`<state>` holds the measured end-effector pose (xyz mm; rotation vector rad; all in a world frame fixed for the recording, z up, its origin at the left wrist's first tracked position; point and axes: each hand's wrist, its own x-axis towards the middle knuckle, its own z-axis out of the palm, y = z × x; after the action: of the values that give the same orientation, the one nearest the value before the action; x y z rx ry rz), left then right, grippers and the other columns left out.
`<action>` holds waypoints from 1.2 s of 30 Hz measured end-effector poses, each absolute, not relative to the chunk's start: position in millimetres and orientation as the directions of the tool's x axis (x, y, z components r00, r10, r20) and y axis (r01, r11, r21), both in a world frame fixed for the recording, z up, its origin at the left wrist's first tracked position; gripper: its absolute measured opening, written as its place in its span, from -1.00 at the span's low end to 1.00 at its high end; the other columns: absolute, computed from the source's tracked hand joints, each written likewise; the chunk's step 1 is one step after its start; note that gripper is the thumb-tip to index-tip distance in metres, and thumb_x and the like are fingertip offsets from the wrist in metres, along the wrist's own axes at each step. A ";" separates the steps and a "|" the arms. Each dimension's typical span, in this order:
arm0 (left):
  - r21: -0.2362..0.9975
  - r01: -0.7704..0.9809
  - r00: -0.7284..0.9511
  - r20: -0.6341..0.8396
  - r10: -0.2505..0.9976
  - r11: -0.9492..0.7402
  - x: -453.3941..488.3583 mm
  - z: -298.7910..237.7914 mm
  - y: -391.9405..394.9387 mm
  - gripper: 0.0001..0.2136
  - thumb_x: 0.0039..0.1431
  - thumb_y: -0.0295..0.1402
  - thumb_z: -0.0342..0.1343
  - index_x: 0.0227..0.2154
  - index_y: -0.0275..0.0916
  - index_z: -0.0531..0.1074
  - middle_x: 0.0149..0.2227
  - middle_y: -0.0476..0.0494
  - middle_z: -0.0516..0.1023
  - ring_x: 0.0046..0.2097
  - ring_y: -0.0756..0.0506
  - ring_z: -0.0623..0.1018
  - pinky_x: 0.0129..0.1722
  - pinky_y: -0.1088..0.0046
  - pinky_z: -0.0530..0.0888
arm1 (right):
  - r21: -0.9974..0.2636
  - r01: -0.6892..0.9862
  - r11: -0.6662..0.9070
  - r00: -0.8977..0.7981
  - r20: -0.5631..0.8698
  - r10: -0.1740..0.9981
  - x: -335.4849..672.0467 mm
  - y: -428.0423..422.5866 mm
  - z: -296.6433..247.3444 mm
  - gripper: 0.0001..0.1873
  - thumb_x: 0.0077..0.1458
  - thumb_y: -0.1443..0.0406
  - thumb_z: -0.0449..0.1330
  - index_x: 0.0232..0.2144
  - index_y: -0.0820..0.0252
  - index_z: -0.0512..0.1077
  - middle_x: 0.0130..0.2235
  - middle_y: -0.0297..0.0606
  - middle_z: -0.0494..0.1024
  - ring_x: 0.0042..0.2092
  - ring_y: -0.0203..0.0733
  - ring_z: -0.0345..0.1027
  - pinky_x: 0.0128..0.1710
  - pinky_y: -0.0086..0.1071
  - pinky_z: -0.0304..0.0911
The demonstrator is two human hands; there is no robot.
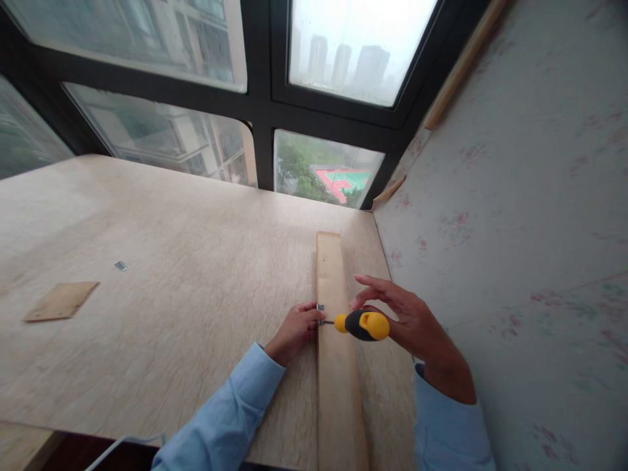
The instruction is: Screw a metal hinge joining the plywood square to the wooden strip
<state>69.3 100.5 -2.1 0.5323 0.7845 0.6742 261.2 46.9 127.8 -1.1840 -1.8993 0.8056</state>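
At lower centre, a bracket (320, 307) is pinched onto the plank (338, 392) by the left hand (294, 330). The screwdriver (363, 325) is touched by the splayed right hand (415, 320).

The table (161, 275) has a pale, wood-grained top and meets the wall on its right side. A long plank (338, 392) lies flat near that side, running front to back. Well apart, at the left, lie a thin brown panel (61, 301) and, near it, a small metal part (120, 265).
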 end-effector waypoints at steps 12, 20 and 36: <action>0.678 -0.347 0.509 -0.444 0.737 0.648 68.5 -0.3 99.3 -0.79 -0.10 -0.42 0.29 -0.33 -0.32 0.56 -0.46 -0.10 0.56 -0.52 0.04 0.45 -0.49 0.53 0.39 | -0.852 0.308 0.424 -0.595 0.175 0.784 256.2 63.8 134.8 -0.55 0.24 0.23 0.17 0.17 0.08 0.32 -0.03 -0.15 0.59 0.00 -0.16 0.48 0.01 -0.25 0.39; 0.651 -0.368 0.522 -0.446 0.727 0.664 68.2 -0.6 100.8 -0.73 -0.15 -0.43 0.32 -0.30 -0.35 0.54 -0.43 -0.13 0.58 -0.50 0.00 0.51 -0.49 0.51 0.41 | -0.746 0.471 0.471 -0.380 0.310 0.871 237.4 77.3 132.8 -0.70 -0.07 0.15 0.43 -0.36 0.14 0.43 -0.37 -0.32 0.47 -0.35 -0.24 0.38 -0.33 -0.37 0.33; 0.639 -0.404 0.529 -0.420 0.737 0.654 67.0 -1.1 101.6 -0.69 -0.15 -0.37 0.38 -0.30 -0.37 0.52 -0.39 -0.20 0.60 -0.45 -0.05 0.55 -0.41 0.43 0.49 | -0.767 0.413 0.492 -0.471 0.282 0.836 237.8 66.6 135.0 -0.58 0.19 0.27 0.23 0.09 0.05 0.32 -0.02 -0.18 0.55 0.01 -0.12 0.45 0.05 -0.20 0.34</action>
<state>67.0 101.6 -1.1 0.5073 0.7327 0.7174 237.8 66.6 135.0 -1.0230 -2.0808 0.8286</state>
